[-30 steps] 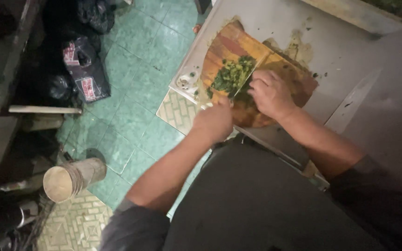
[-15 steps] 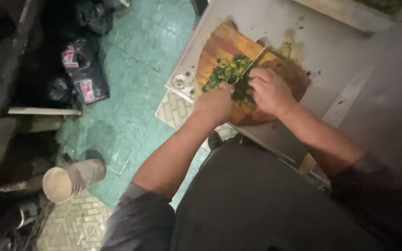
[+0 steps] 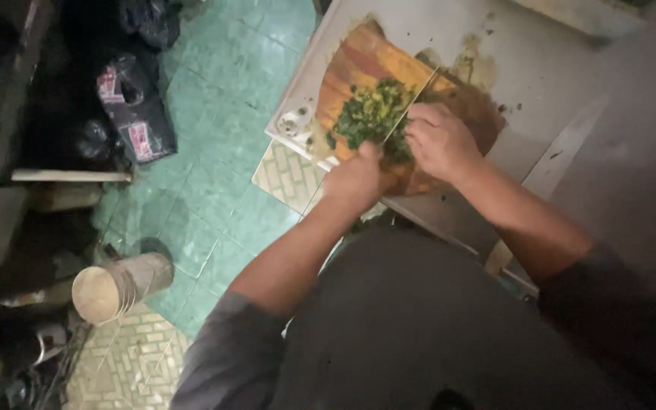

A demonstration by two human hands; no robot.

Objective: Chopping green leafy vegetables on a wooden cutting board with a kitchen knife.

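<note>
Fingers (image 3: pixel 427 125) of my right hand (image 3: pixel 440 143) curl shut around the knife (image 3: pixel 408 106); my left hand (image 3: pixel 358 178) bunches the greens (image 3: pixel 370 114) on the board (image 3: pixel 358 64), fingers bent.

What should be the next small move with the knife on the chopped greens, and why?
Probably one more short chop near the left hand. The right hand holds the knife with its blade across the chopped greens, which lie heaped on the wooden cutting board. The left hand is at the heap's near edge, so its fingers should keep clear of the blade.
</note>
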